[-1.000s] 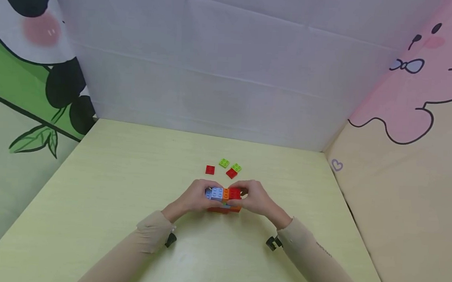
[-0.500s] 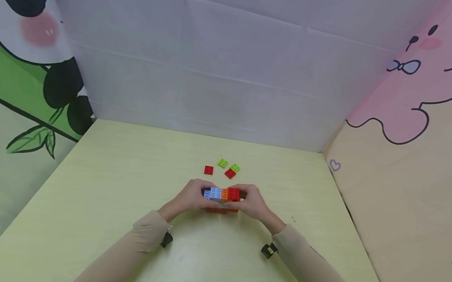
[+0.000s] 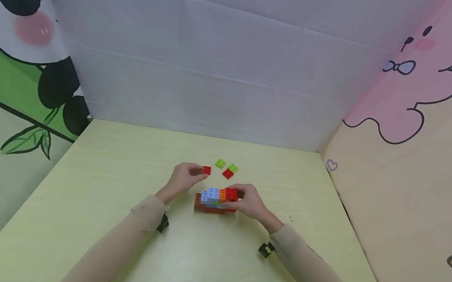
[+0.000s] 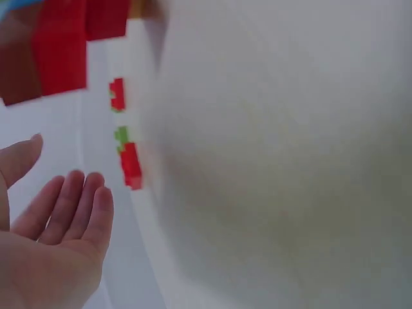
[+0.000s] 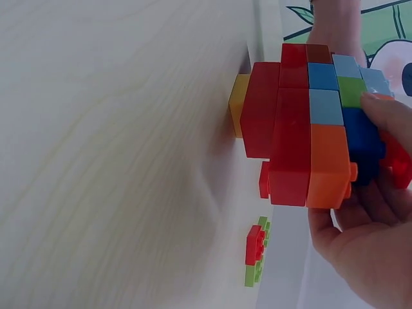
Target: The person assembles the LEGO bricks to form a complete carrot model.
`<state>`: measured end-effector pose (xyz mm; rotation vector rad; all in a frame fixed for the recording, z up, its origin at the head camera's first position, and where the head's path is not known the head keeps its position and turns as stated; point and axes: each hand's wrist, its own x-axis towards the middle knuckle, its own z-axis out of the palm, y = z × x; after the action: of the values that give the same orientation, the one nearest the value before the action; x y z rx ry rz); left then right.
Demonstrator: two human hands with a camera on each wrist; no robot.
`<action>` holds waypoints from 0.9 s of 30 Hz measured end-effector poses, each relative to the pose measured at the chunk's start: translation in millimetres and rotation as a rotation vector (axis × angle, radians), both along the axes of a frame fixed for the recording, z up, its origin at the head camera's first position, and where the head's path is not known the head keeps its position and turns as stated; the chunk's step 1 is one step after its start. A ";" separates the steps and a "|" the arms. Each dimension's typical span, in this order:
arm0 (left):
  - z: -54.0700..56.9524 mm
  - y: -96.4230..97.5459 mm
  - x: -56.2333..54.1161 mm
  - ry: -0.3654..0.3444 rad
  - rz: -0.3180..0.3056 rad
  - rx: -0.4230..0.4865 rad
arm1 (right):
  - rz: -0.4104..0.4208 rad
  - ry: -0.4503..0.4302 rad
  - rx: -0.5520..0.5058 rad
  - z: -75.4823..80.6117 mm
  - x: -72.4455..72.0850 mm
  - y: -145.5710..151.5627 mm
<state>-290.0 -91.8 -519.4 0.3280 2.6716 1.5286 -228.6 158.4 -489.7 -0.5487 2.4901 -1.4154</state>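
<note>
My right hand (image 3: 248, 199) grips the right end of a toy brick build (image 3: 210, 195), its thumb on the near side and its fingers behind. Red, orange, light blue, dark blue and green bricks make up this stepped stack; a yellow brick (image 5: 239, 103) shows underneath in the right wrist view. My left hand (image 3: 182, 179) is off the build, its fingertips right beside a loose red brick (image 3: 207, 170) behind it. In the left wrist view the left hand (image 4: 58, 238) has extended fingers and a thumb held apart, with nothing between them.
Two flat green bricks, one left (image 3: 220, 163) and one right (image 3: 233, 168), lie behind the build on the pale table (image 3: 134, 154). A red brick (image 3: 228, 174) is against the right-hand one. A white cloth wall (image 3: 198, 72) stands at the back, with printed side panels.
My left hand has let go of the build's left end and moved back and left to the loose red brick. The right hand keeps its grip on the build.
</note>
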 end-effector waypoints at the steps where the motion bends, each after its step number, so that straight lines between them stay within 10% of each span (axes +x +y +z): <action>1: -1.4 0.0 -5.8 -0.002 0.012 -0.016 | -0.004 -0.003 0.003 0.4 -0.2 0.1; 12: -19.7 5.5 -49.9 -0.096 -0.023 -0.172 | -0.003 -0.008 0.010 1.4 -1.7 -0.2; 27: -23.1 14.4 -48.7 -0.096 -0.046 -0.211 | -0.006 -0.001 0.018 -1.4 -2.7 2.5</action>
<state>-338.7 -77.4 -542.5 0.2949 2.6966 1.2034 -231.3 160.9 -491.1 -0.5368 2.5034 -1.3942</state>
